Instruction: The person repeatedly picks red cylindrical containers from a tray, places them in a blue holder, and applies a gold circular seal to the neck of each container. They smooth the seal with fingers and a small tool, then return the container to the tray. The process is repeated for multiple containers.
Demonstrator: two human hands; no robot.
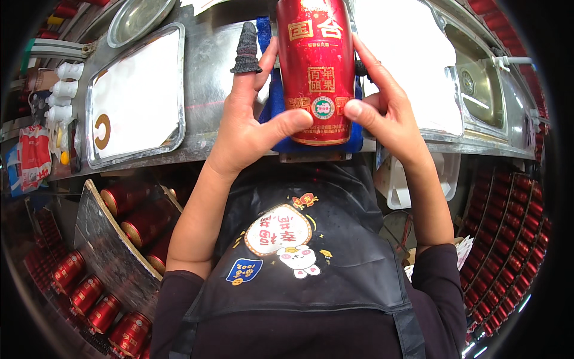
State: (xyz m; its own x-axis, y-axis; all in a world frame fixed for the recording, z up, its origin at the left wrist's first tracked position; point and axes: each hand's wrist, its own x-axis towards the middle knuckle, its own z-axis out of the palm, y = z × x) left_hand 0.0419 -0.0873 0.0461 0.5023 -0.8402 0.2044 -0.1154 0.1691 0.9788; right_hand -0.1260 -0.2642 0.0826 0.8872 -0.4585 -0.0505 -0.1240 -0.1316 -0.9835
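A glossy red bottle with gold characters lies on a blue cloth at the bench's front edge, its upper end cut off by the frame. A round green-and-white sticker sits low on its face. My left hand holds the bottle's left side, thumb beside the sticker. One of its fingers wears a black ribbed finger cover and points up, off the bottle. From the right, my right hand grips the bottle, its thumb at the sticker's right edge and a finger stretched along the side. Its other fingers are partly hidden.
Left on the metal bench is a white-covered tray with a gold ring; a round metal dish sits behind. White sheeting and a sink are right. Red bottles fill a crate and racks below.
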